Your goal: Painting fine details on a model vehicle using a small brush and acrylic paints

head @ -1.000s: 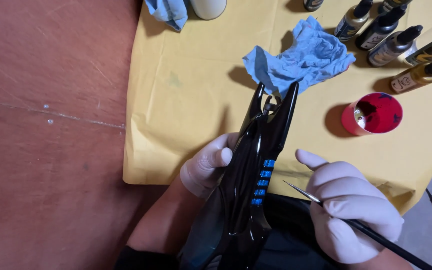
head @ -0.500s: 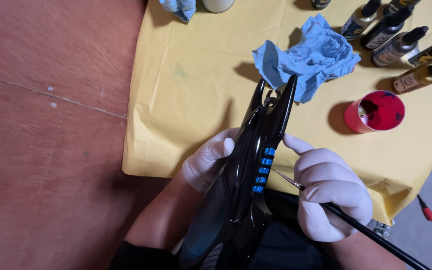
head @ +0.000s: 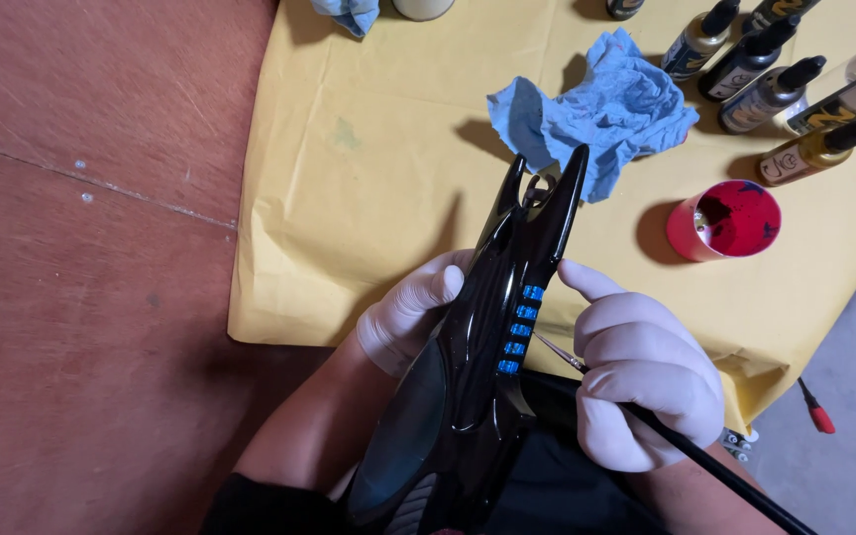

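Note:
A glossy black model car body (head: 478, 347) with two pointed fins and a row of small blue rectangles on its side is held upright over my lap. My left hand (head: 410, 309), in a white glove, grips the model from its left side. My right hand (head: 641, 372), also gloved, holds a thin black paintbrush (head: 705, 461); the brush tip sits just right of the blue rectangles, and my index finger rests against the model's edge.
A yellow paper sheet (head: 369, 198) covers the table over a red-brown floor. On it lie a crumpled blue paper towel (head: 601, 109), a red cup of dark liquid (head: 725, 220) and several dropper paint bottles (head: 775, 89) at the back right.
My right hand has moved in toward the model, bringing the brush tip close to the blue rectangles. The view has shifted slightly; the model stays in my left hand.

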